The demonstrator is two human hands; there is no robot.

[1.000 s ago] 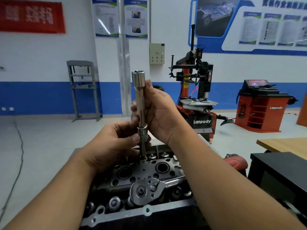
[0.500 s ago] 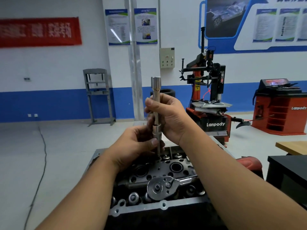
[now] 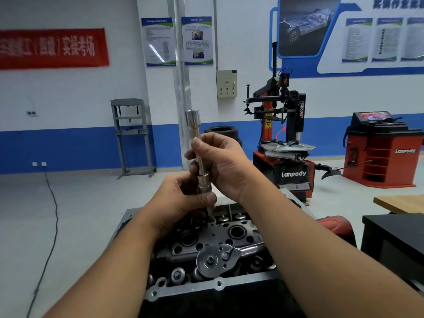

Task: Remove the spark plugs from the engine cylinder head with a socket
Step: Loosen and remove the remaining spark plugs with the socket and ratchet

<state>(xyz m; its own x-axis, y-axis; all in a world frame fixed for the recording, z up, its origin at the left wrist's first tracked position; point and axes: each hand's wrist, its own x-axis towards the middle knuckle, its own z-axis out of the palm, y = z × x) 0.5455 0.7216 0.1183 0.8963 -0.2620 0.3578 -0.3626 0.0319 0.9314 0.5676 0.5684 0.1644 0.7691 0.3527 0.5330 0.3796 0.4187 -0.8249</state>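
Both hands hold the long socket (image 3: 197, 145) upright above the far part of the cylinder head (image 3: 213, 235): the right hand (image 3: 226, 164) grips its middle, the left hand (image 3: 183, 198) pinches its lower end. The ratchet (image 3: 213, 260) lies on the near part of the head.

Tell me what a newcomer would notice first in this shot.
Dead centre, the left hand and right hand grip a long chrome socket extension standing upright over the engine cylinder head. A ratchet wrench lies loose on the head, nearer the camera. Behind to the right stands a red and black tyre changer.
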